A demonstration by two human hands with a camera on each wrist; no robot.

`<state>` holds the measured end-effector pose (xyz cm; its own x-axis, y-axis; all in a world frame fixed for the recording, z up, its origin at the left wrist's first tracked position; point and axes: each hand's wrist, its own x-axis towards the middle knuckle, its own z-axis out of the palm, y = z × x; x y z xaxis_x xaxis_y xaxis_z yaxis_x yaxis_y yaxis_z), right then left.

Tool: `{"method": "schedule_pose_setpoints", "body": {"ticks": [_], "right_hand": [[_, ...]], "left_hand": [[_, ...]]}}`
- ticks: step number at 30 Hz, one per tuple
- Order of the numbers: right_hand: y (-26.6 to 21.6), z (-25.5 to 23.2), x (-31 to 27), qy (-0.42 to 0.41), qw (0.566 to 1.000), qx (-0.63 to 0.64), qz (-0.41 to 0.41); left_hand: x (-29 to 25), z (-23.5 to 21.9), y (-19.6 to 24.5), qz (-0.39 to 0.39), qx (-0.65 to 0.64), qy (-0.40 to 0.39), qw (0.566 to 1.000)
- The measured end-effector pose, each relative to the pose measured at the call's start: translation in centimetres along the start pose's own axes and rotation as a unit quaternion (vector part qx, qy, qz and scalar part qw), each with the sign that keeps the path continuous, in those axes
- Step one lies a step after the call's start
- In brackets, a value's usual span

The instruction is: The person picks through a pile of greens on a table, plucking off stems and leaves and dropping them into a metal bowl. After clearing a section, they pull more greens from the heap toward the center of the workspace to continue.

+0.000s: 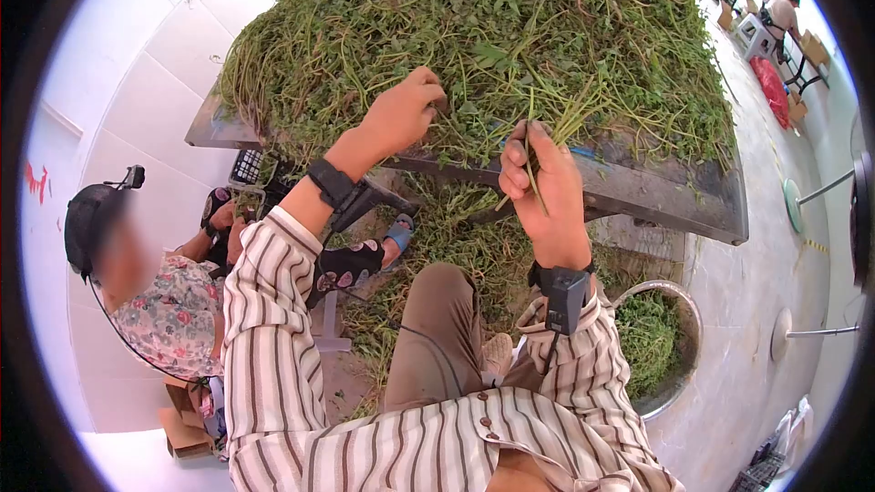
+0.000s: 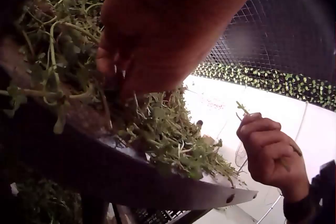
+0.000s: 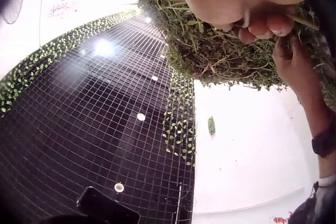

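A big heap of leafy green stems point(image 1: 474, 27) covers the dark-edged table point(image 1: 638, 196) in front of me. My right hand point(image 1: 551, 187) pinches a few thin green stems point(image 1: 532, 157) between thumb and fingers, above the table's near edge. One cut end hangs below the palm. In the left wrist view, this same right hand point(image 2: 273, 153) shows a small leafy tip above its curled fingers. My left hand point(image 1: 401, 114) is at the front of the heap, fingers bent toward the greens. Its fingertips are partly hidden, and I cannot tell whether they hold a stem.
Loose greens point(image 1: 447, 228) lie on the floor under the table. A round tub point(image 1: 697, 328) of greens stands at my right. Another person point(image 1: 169, 310) sits at my left near a black crate point(image 1: 246, 167). Metal stand bases point(image 1: 781, 333) stand on the floor at right.
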<state>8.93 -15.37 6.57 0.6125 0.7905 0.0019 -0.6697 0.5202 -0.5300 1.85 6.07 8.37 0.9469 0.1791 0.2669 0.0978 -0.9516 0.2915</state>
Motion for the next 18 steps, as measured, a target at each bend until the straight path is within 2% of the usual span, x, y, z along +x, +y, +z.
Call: {"method": "schedule_pose_setpoints", "body": {"ticks": [3,4,5,7,8,9,11,12,16,18], "right_hand": [[0.0,0.1,-0.1,0.002,1.000,0.003,0.004],[0.1,0.1,-0.1,0.004,1.000,0.000,0.001],[0.2,0.1,0.0,0.005,1.000,-0.005,-0.001],[0.2,0.0,0.0,0.004,1.000,-0.008,0.004],[0.3,0.1,0.0,0.002,1.000,-0.012,0.009],[0.3,0.1,0.0,0.001,1.000,-0.012,0.008],[0.4,0.4,0.1,0.009,1.000,-0.009,0.010],[0.4,0.4,0.1,0.009,1.000,-0.009,0.007],[0.5,0.3,0.3,0.015,1.000,-0.013,0.009],[0.6,0.4,0.3,0.010,1.000,-0.010,0.010]], "left_hand": [[0.5,-0.9,-0.7,-0.004,-0.038,0.026,0.999],[0.4,-1.3,-0.5,-0.036,-0.076,0.063,0.994],[0.5,-1.8,-0.4,-0.035,-0.076,0.063,0.995],[0.9,-3.0,-0.1,-0.179,-0.191,0.067,0.963],[1.0,-3.7,0.0,-0.189,-0.220,0.062,0.955],[1.2,-3.8,-0.7,-0.188,-0.220,0.062,0.955],[1.9,-3.8,-2.1,-0.151,-0.343,0.087,0.923],[2.2,-4.4,-2.2,-0.132,-0.375,0.068,0.915],[3.1,-5.7,-1.9,-0.111,-0.369,0.112,0.916],[3.1,-6.0,-1.6,-0.127,-0.353,0.106,0.921]]}}
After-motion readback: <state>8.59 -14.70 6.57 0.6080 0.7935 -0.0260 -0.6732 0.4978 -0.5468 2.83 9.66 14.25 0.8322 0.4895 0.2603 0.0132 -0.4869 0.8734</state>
